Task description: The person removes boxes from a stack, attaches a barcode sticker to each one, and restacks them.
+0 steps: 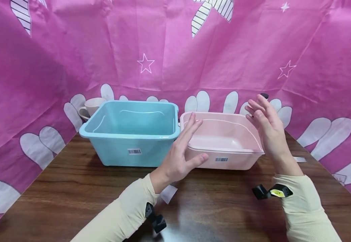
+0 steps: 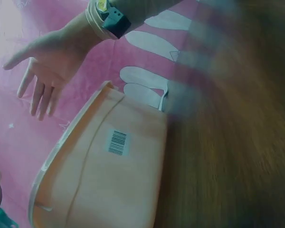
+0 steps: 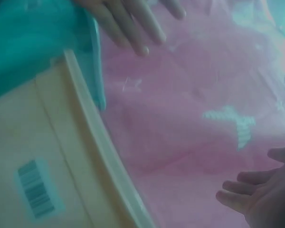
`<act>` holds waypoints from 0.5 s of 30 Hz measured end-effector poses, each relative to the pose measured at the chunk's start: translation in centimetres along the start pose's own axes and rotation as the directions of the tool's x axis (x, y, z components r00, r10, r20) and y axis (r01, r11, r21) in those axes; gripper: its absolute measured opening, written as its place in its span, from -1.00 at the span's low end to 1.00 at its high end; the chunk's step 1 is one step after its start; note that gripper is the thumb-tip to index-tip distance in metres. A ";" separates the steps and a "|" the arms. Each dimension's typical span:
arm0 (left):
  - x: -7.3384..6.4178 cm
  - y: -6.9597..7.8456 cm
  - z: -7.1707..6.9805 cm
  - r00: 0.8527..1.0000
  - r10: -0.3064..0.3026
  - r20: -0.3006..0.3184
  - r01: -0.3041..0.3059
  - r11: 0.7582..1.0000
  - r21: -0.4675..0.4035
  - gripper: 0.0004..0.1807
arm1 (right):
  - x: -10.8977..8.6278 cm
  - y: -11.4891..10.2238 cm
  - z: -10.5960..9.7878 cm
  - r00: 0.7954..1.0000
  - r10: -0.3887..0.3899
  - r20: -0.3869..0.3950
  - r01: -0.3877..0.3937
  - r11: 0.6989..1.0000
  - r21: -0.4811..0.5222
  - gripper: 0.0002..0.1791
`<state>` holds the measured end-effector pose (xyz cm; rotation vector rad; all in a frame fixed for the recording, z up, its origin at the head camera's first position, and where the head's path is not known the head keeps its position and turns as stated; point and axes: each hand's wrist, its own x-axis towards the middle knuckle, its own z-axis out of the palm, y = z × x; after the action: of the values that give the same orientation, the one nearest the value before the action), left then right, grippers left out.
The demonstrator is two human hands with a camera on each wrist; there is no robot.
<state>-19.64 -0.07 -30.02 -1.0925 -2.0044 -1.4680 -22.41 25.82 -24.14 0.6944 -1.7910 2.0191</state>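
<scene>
Both hands are raised above the table with nothing in them. In the head view my left hand (image 1: pixel 178 156) is in front of the gap between a blue plastic bin (image 1: pixel 133 151) and a pink plastic bin (image 1: pixel 223 158), its fingers extended and thumb apart. My right hand (image 1: pixel 267 129) hovers by the right end of the pink bin, fingers loosely bent. Whether either hand touches a bin I cannot tell from the head view. The left wrist view shows the right hand (image 2: pixel 57 61) beside the pink bin (image 2: pixel 118 175), palm visible and fingers spread.
A white cup (image 1: pixel 92 106) stands behind the blue bin's left side. A fork (image 1: pixel 299 159) lies right of the pink bin, and a dark-topped object (image 1: pixel 264 95) shows behind the right hand. A white paper piece (image 1: pixel 168 194) lies on the wooden table (image 1: pixel 217 205).
</scene>
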 end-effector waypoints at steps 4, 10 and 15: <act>0.5 -0.6 0.9 0.999 -0.039 -0.005 0.039 0.999 -0.027 0.02 | 0.3 0.7 -1.0 0.995 0.084 -0.055 -0.084 0.996 -0.002 -0.31; 1.2 -1.8 2.1 0.996 -0.070 -0.052 0.072 0.997 0.042 -0.11 | 0.7 1.6 -2.4 0.985 0.139 -0.098 -0.148 0.985 -0.085 -0.29; 1.3 -2.4 2.5 0.992 -0.086 -0.096 0.099 0.985 0.141 -0.18 | 1.0 2.7 -3.4 0.972 0.152 -0.178 -0.219 0.861 -0.459 -0.29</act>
<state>-22.08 2.38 -31.37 -0.8693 -2.0869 -1.3655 -25.19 28.74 -25.99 0.2323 -2.2180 1.5749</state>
